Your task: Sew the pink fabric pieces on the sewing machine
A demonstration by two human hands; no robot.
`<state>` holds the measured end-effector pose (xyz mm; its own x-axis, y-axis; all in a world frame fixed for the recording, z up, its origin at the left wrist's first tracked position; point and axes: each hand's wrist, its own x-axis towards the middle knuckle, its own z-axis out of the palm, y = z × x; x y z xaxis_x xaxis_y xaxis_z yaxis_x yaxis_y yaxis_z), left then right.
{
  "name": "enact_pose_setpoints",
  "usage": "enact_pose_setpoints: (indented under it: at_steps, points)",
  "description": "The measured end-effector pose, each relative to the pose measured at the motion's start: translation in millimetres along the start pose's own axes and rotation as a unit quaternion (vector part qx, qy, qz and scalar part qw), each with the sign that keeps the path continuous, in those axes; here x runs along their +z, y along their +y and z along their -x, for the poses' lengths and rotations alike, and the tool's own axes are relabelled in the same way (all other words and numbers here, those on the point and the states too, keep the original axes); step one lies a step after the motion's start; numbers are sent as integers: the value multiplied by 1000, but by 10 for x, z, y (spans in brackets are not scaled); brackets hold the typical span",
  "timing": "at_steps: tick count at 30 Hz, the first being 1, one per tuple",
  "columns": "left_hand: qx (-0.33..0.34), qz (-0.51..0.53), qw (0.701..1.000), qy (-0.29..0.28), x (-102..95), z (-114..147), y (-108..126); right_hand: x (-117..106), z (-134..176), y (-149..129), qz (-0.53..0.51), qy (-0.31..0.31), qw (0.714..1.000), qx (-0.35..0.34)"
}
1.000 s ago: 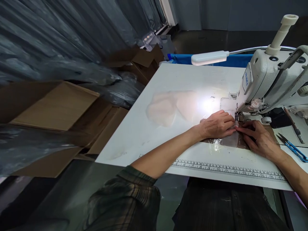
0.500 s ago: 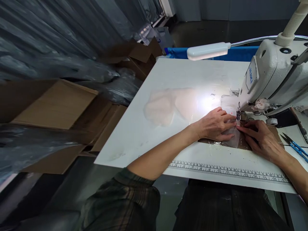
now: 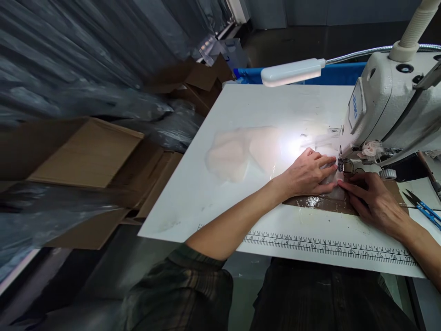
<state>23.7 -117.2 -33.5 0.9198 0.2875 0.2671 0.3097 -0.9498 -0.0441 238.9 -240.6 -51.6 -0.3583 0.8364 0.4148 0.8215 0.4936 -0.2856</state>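
Note:
A small piece of sheer white fabric [image 3: 336, 193] lies under the presser foot [image 3: 341, 166] of a white sewing machine [image 3: 377, 99]. My left hand [image 3: 308, 174] rests flat on its left side, fingers stretched toward the foot and slightly apart. Just in front of the foot, my right hand [image 3: 375, 200] pinches the fabric's right edge between thumb and forefinger, though the fingertips are partly hidden. Beneath both hands a shiny brown taped strip [image 3: 317, 202] covers the tabletop.
Blue thread snips [image 3: 427, 210] lie right of my right hand. A printed ruler [image 3: 310, 244] runs along the front edge of the white table [image 3: 193, 193]. A lamp [image 3: 292, 72] hangs over it. Open cardboard boxes [image 3: 86, 154] and plastic sheeting [image 3: 175, 122] are at left.
The fabric has slid away from me under the foot, and its near end now lies closer to it. Both hands stay beside the foot. The view has shifted slightly.

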Motion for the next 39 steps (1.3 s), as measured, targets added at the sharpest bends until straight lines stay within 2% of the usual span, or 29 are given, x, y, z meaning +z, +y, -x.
enact_pose_setpoints:
  at_steps: [12,15,18,20,23,26,29,32,37,39]
  points:
    - [-56,14,998,4,97,-42,-63,110,-54,115,32,3,999,26]
    - [-71,27,997,33,139,-24,-86,63,-59,131,7,1,999,35]
    - [-77,18,993,85,165,-8,-94,-13,-59,154,-52,8,993,105]
    - [-49,17,993,109,173,-3,-83,-59,-70,166,-91,12,983,161]
    - [46,48,991,113,173,0,-53,-93,-94,168,-122,18,970,209]
    - [109,90,984,106,161,3,-28,-80,-101,153,-129,28,968,215]
    - [115,121,980,106,132,10,-25,-66,-98,130,-139,26,966,216]
    - [107,137,980,99,94,17,-31,-119,-141,106,-132,-2,961,242]
    - [111,153,978,89,55,25,-26,-326,-364,104,-122,-124,948,267]
    - [115,157,976,95,44,28,-23,-354,-438,105,-119,-143,948,260]
